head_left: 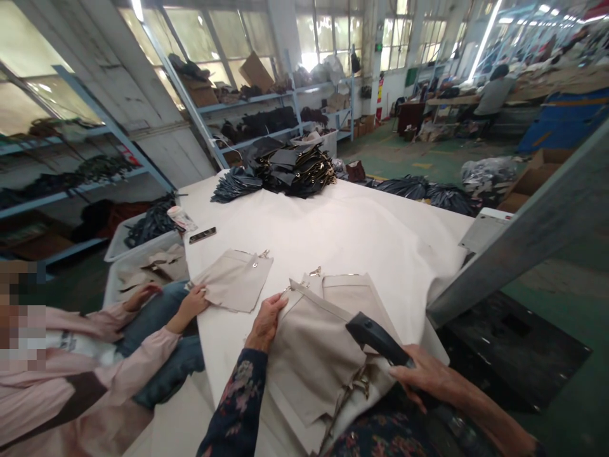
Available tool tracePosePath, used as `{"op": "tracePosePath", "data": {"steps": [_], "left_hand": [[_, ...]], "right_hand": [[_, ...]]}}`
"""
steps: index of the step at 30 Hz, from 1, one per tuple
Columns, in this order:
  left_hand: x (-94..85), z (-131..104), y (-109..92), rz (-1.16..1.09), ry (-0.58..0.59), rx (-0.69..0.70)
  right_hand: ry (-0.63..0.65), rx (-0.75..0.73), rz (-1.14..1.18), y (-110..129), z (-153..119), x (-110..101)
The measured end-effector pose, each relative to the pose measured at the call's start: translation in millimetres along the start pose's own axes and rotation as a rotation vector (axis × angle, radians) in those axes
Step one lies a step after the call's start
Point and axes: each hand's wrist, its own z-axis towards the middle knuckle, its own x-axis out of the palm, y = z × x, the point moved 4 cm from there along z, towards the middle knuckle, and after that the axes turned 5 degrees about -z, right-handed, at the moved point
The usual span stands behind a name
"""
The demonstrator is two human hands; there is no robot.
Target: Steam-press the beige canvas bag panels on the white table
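My left hand (267,322) pinches the upper left corner of a beige bag panel (314,349), close to its small metal hardware. In my right hand (419,374) is a black handheld tool with a long angled nozzle (375,339), its tip over the panel's upper right edge. Whether the tip touches the panel, I cannot tell. Another beige panel (354,295) lies partly under the first, with a metal clasp (316,271) at its top. Below, more metal clasps (359,381) hang at the panel's lower right.
A co-worker's hand (194,303) holds another beige panel (238,279) at the left of the white table (304,228). Dark pieces with metal rings (295,168) are piled at the back. A slanted grey post (514,235) stands right; white bins (114,273) stand left.
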Motion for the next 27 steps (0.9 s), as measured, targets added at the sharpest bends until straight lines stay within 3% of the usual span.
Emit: {"op": "tracePosePath", "data": {"steps": [4,9,12,14,15,17,19,23,25,27], "left_hand": [[-4.3,-5,-23,0.041,-0.045,0.141],[-13.1,-3,-95,0.109,-0.250,0.423],[1.6,-21,-134,0.319,-0.367,0.650],[20.3,-39,-136,0.574,-0.369,0.790],[29.9,-48,-125,0.689,-0.328,0.832],[43.8,-60,-85,0.836,-0.206,0.861],[49.9,-68,-26,0.931,-0.063,0.803],[44.7,-84,91,1.058,0.068,0.546],[40.5,-95,127,1.047,0.062,0.468],[37.9,-106,144,1.024,0.029,0.451]], "right_hand": [[-0.079,-0.008,0.007,8,15,-11],[-0.203,0.057,-0.012,13,12,-36],[-0.236,0.078,-0.019,7,11,-44],[-0.235,0.072,-0.032,2,11,-46],[-0.229,0.066,-0.042,0,12,-47],[-0.217,0.066,-0.051,-5,11,-47],[-0.202,0.081,-0.039,-7,7,-47],[-0.126,0.076,-0.050,0,-1,-40],[-0.072,0.057,-0.075,5,-2,-33],[-0.018,0.051,-0.088,6,0,-25]]}}
